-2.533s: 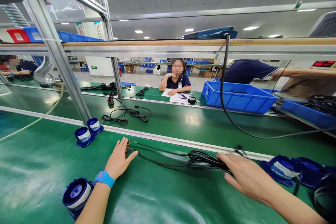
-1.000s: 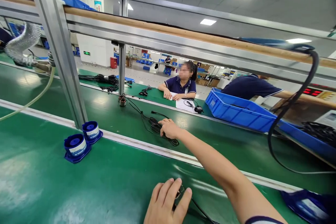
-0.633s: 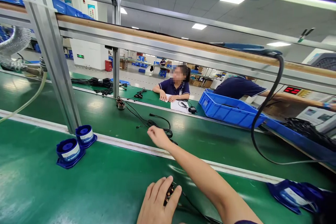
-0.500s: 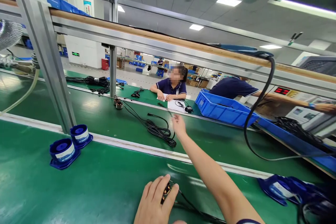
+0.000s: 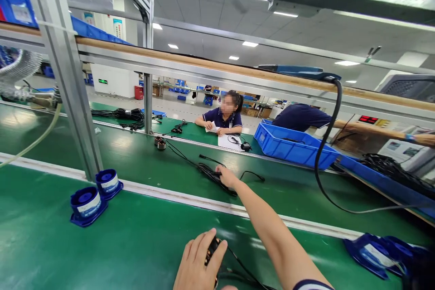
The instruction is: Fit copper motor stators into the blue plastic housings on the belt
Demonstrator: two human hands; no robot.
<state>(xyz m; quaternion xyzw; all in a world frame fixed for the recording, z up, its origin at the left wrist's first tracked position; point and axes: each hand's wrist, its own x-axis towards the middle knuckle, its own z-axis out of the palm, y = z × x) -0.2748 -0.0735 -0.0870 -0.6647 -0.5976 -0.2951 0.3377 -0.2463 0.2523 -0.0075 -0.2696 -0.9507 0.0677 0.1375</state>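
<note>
My left hand [image 5: 199, 260] is wrapped round a small motor stator [image 5: 213, 248] with copper windings, low over the near green bench. Black cables [image 5: 243, 265] run from beside it toward the lower right. Farther out, my right hand [image 5: 227, 176] has its fingers closed on a coiled black cable [image 5: 208, 171] lying on the dark green belt. One loose cable end [image 5: 260, 177] sticks out to the right of that hand. Two copper-wound stators [image 5: 160, 144] sit at the far end of thin leads, up and left of the coil.
Blue round housings [image 5: 86, 206] stand at left, and more blue housings [image 5: 374, 253] at right. A metal post [image 5: 73, 86] and a shelf rail [image 5: 204, 70] cross the view. A blue crate [image 5: 295, 147] sits beyond the belt. Across it sits a co-worker [image 5: 222, 120]; another person reaches right.
My right hand has come down from above the coil onto it, and a cable end now lies out to the right. My left hand stays on the stator. The view has tilted up slightly.
</note>
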